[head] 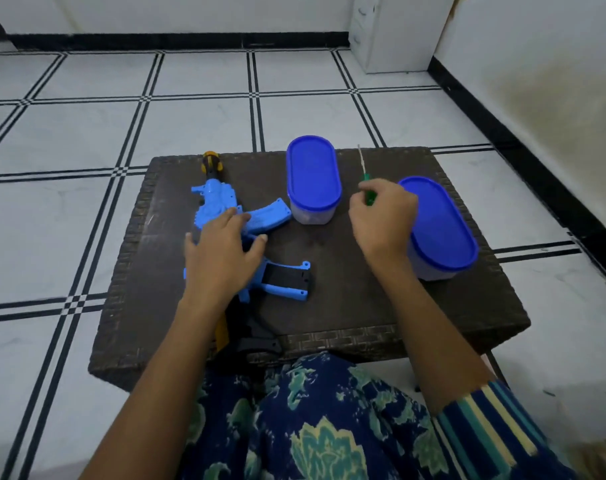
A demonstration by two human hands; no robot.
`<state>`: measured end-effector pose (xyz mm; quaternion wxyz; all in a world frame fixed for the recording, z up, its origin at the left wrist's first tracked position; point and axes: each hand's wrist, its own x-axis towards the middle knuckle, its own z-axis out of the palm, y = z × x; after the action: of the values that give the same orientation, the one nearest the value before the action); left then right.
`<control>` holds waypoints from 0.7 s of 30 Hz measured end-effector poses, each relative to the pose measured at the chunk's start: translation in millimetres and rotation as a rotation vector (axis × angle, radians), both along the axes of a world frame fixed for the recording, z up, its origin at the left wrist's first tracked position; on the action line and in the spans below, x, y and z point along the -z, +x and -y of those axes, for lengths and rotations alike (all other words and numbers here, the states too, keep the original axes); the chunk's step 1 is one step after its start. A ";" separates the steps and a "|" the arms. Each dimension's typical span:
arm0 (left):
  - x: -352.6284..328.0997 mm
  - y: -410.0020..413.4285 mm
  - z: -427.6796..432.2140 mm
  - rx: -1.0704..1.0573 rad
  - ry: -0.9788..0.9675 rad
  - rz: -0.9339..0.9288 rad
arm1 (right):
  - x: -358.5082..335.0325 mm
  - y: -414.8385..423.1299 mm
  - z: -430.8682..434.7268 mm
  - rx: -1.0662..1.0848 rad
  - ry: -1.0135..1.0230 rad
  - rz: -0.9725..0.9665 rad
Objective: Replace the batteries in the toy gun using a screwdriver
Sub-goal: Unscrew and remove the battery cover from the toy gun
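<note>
A blue toy gun [215, 202] with a black and yellow muzzle and black stock lies lengthwise on the left half of a low dark table [346, 289]. My left hand [222, 258] rests flat on the gun's middle, fingers spread. My right hand [382, 220] is closed around the green handle of a screwdriver [365, 181], whose thin metal shaft points away from me, just above the tabletop. No batteries are visible.
Two clear oval containers with blue lids stand on the table: one [313, 178] at the back middle, the other [438, 226] at the right, touching my right hand. White tiled floor surrounds the table. A white cabinet [395, 32] stands at the back right wall.
</note>
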<state>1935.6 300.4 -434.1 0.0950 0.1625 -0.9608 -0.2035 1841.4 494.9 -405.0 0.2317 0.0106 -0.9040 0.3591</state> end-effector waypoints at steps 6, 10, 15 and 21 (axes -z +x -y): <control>1.5 25.7 8.7 -0.004 0.063 0.230 | -23.2 53.5 -4.3 -0.290 -0.444 -0.047; 5.2 18.3 40.6 -0.075 0.155 0.237 | -32.7 61.3 7.0 -0.446 -0.737 0.195; 5.4 1.7 73.7 -0.116 0.243 0.224 | -39.0 52.3 20.7 -0.523 -0.672 0.278; 10.9 5.5 88.1 -0.154 0.154 0.186 | -25.0 62.7 42.8 -0.706 -0.585 0.292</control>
<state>1941.0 212.3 -445.0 0.0080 0.2609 -0.9317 -0.2525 1904.1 452.2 -380.0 -0.0407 0.2008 -0.7293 0.6529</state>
